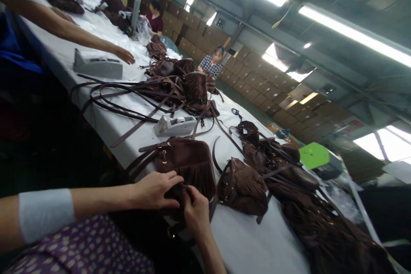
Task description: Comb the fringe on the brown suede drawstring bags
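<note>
A dark brown handbag (pixel 189 156) with gold-coloured metal rings lies at the table's near edge, directly in front of me. My left hand (pixel 159 190) comes in from the left, thumb and fingers closed around a dark bunched part at the bag's lower side. Close beside it, my right hand (pixel 196 209) pinches the same part with bent fingers. What exactly lies between the fingertips is partly hidden by the hands. A metal ring (pixel 171 233) hangs below, under the bunched part. Another brown bag (pixel 242 186), with fringe, rests just right of the one I hold.
A grey tape dispenser (pixel 176 126) stands behind my bag, and a second dispenser (pixel 98 66) is further left, near a co-worker's outstretched arm (pixel 86 40). Brown bags with long straps (pixel 128 90) are heaped along the white table (pixel 253 239). Stacked cartons (pixel 250 72) line the wall.
</note>
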{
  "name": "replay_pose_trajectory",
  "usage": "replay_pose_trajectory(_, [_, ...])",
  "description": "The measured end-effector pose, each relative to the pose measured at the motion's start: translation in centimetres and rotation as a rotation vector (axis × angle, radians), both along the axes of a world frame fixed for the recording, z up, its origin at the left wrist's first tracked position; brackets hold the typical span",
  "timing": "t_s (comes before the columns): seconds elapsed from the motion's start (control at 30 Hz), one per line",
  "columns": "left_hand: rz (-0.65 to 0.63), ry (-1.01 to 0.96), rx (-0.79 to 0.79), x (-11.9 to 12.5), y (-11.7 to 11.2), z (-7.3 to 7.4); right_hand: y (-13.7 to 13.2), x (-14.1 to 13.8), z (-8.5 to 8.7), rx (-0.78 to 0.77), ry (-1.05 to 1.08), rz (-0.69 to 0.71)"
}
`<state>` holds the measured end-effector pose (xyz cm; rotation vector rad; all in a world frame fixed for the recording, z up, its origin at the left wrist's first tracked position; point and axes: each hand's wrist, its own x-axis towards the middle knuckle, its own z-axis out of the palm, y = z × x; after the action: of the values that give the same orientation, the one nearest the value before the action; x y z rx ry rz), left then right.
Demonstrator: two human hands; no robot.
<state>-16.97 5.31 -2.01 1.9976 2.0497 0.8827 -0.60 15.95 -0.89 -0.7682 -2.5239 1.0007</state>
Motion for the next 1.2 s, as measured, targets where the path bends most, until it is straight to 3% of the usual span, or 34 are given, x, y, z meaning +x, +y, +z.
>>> replay_pose_trajectory(0.1, [-0.005, -0.06, -0.026, -0.2, -1.2, -2.8, 0.5, 0.2, -0.7, 0.066, -0.069, -0.011])
replay_pose_trajectory(0.17, [-0.093, -0.1, -0.016, -1.2, -1.5, -3.4, 1.3, 0.9, -1.2, 0.107, -0.114, -0.038])
replay_pose_trajectory(0.27, [-0.26, -0.155, 0.031, -3.4, -1.8, -2.5, 2.6, 1.8, -1.5, 0.14, -0.16, -0.083])
replay_pose_trajectory(0.33, [-0.295, -0.202, 0.074, -5.1, -1.9, -1.3, 2.9, 1.9, -1.6, 0.157, -0.172, -0.111])
replay_pose_trajectory(0.47, [-0.175, -0.309, 0.128, -8.6, -1.1, 0.5, 2.3, 1.0, -2.3, 0.164, -0.141, -0.13])
replay_pose_trajectory(0.6, [0.048, -0.425, 0.134, -10.1, -0.6, 0.3, 0.9, 0.6, -3.1, 0.121, -0.188, -0.089])
replay_pose_trajectory(0.67, [0.082, -0.459, 0.127, -9.8, -1.1, -0.4, 0.2, 0.7, -2.3, 0.058, -0.134, -0.048])
replay_pose_trajectory(0.73, [0.074, -0.465, 0.129, -9.1, -2.1, -1.1, -0.3, 0.5, -0.5, -0.005, -0.043, -0.028])
replay_pose_trajectory(0.87, [0.008, -0.398, 0.133, -7.8, -3.8, -2.3, -0.9, -2.4, 4.0, 0.095, -0.001, -0.011])
replay_pose_trajectory(0.97, [-0.044, -0.323, 0.132, -7.4, -4.4, -3.1, -1.0, -6.4, 5.6, 0.282, -0.095, 0.028])
replay_pose_trajectory(1.1, [-0.023, -0.247, 0.172, -7.4, -4.7, -4.1, -1.8, -11.0, 4.6, 0.47, -0.266, 0.156])
replay_pose_trajectory(1.2, [0.052, -0.217, 0.206, -7.6, -4.7, -4.6, -2.5, -12.1, 3.0, 0.562, -0.415, 0.247])
